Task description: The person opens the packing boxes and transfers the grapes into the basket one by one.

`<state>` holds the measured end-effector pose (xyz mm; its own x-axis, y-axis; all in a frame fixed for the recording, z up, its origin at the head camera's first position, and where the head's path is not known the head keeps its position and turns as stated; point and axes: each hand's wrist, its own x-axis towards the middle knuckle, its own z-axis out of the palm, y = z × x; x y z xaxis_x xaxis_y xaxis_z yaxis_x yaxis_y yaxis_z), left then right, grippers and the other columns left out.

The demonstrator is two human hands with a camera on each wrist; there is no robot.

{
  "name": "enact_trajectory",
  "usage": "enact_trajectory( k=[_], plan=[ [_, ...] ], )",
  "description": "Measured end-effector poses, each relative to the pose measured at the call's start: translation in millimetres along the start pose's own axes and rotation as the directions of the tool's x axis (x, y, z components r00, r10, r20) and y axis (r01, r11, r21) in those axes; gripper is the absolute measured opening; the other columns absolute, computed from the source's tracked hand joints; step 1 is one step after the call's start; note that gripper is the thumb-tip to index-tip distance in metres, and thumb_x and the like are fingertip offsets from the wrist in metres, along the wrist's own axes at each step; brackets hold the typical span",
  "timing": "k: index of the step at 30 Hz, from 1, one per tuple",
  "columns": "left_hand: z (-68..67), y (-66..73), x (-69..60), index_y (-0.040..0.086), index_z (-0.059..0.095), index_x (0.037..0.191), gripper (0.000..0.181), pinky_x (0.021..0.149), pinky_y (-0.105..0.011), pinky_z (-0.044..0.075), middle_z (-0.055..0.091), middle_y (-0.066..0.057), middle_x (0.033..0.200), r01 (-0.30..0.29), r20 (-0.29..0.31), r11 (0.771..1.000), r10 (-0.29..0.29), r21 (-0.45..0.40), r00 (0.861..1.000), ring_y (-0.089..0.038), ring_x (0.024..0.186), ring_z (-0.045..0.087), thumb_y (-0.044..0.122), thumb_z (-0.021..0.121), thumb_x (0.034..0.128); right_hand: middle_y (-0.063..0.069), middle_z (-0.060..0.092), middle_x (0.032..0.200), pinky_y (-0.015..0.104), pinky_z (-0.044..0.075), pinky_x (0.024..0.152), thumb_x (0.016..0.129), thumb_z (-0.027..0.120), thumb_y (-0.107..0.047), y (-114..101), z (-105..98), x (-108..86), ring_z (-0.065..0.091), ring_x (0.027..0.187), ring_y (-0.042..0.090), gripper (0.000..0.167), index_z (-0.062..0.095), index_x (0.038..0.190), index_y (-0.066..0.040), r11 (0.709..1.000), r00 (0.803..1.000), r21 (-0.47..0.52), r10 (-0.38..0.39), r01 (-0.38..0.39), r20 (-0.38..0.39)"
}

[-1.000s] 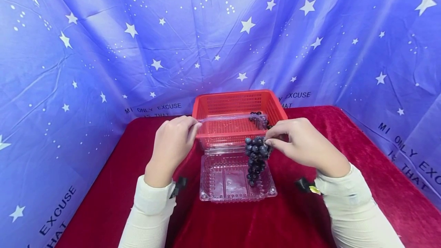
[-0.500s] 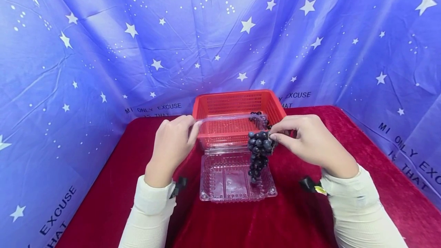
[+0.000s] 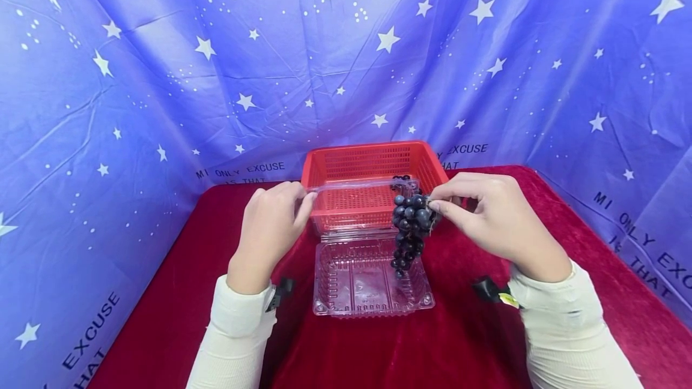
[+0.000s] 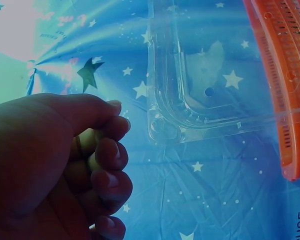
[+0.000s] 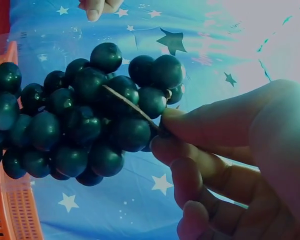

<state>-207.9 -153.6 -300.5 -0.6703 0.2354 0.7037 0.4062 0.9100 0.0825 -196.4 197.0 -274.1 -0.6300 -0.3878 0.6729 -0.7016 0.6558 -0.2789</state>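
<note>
My right hand (image 3: 489, 212) pinches the stem of a bunch of dark grapes (image 3: 409, 227). The bunch hangs over the right side of an open clear plastic clamshell box (image 3: 351, 281); its stem shows between thumb and index finger in the right wrist view, where the grapes (image 5: 85, 120) fill the left half. The clamshell's lid (image 3: 357, 185) stands raised in front of the red basket. My left hand (image 3: 273, 227) is beside the lid's upper left corner, fingers loosely curled. In the left wrist view a gap separates this hand (image 4: 65, 155) from the lid (image 4: 165, 127).
Behind the clamshell stands a red plastic basket (image 3: 373, 152) with slotted walls. More dark grapes (image 3: 401, 179) lie at its right side, partly seen through the lid. A dark red cloth (image 3: 346, 353) covers the table, and a blue star-patterned curtain (image 3: 303, 47) surrounds it.
My right hand has moved to the right and upward in the head view, and the bunch of grapes has risen with it. The left hand and the clamshell stay in place.
</note>
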Motion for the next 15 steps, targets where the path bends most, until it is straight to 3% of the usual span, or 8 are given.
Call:
enact_trajectory(
  k=[10,15],
  plan=[
    [0.7,-0.4,-0.2,0.012,0.073,0.086,0.020,0.060,-0.039,0.045,0.071,-0.003,0.076,-0.003,0.003,1.000,0.003,-0.010,1.000,-0.022,0.064,0.061,0.026,0.068,0.0981,-0.018,0.065,0.079,0.014,0.037,0.055,0.080,0.087,-0.008,1.6,-5.7,-0.2,0.050,0.066,-0.005,0.024,0.081,0.093,-0.028,1.000,0.991,0.012,-0.004,0.005,-0.132],
    [0.9,-0.2,-0.2,0.012,0.073,0.085,0.019,0.060,-0.038,0.045,0.071,-0.003,0.075,-0.001,0.007,1.000,0.001,-0.008,1.000,-0.022,0.063,0.061,0.026,0.068,0.0980,-0.015,0.069,0.080,0.013,0.036,0.056,0.079,0.088,-0.006,2.1,-9.0,0.3,0.049,0.066,-0.005,0.024,0.082,0.092,-0.025,1.000,0.980,0.019,-0.001,0.005,-0.197]
  ],
)
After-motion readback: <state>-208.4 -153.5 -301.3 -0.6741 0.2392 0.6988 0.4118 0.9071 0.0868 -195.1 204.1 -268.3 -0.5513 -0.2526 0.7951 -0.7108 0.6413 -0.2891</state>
